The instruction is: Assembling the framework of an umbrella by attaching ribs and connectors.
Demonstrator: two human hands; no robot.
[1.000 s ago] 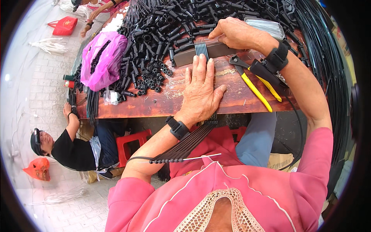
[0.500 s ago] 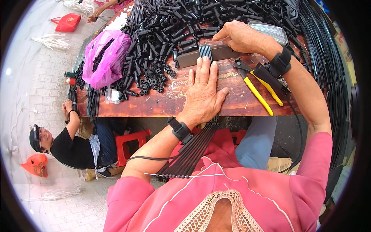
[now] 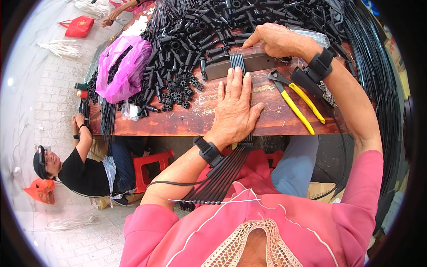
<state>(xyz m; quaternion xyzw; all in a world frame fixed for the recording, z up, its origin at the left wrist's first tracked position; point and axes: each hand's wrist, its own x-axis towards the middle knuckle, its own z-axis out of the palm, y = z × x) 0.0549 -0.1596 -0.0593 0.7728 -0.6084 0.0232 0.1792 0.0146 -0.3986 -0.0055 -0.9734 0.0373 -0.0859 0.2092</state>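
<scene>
My left hand lies flat, fingers stretched out, over a bundle of thin dark rods on the table. Past my fingertips, the rod ends rest side by side across a grey metal block. Toward me, the black lengths fan out below my wrist, with a thin white rod across their ends. My right hand is closed in a pinch above the right part of the block. A fine pale wire seems to run from its fingers across the rods; its held end is hidden.
Yellow-handled cutters lie right of my left hand. Black tubular parts heap along the back, beside a pink plastic bag. A tray of pale wires sits behind my right hand. A person in black works at the left.
My right hand has shifted very slightly left over the block. My left hand stays flat on the rods, and the view has moved a little.
</scene>
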